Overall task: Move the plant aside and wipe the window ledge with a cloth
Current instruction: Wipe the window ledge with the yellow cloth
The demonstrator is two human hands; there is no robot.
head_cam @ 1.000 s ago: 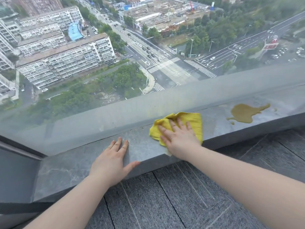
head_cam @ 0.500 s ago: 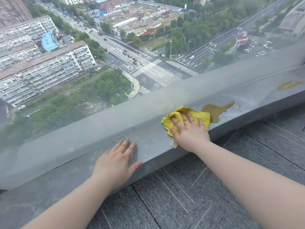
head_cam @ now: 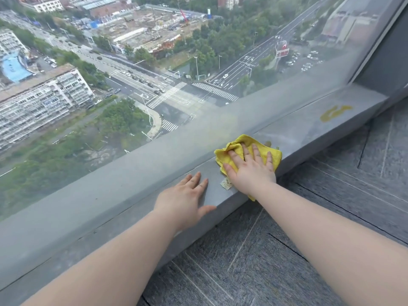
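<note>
Grey ledge [head_cam: 309, 129] partly wiped; no plant visible. Cloth [head_cam: 262, 149] lies mid-ledge under flat-fingered right hand [head_cam: 251, 171]. Left hand [head_cam: 185, 199], fingers straight, rests left of cloth. Stain [head_cam: 334, 112] right of cloth remains.

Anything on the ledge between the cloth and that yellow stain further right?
Nothing visible. The right hand presses the yellow cloth flat on the ledge; the stretch of ledge from the cloth to the yellow stain is bare. The left hand rests on the other side, out of that path.
</note>
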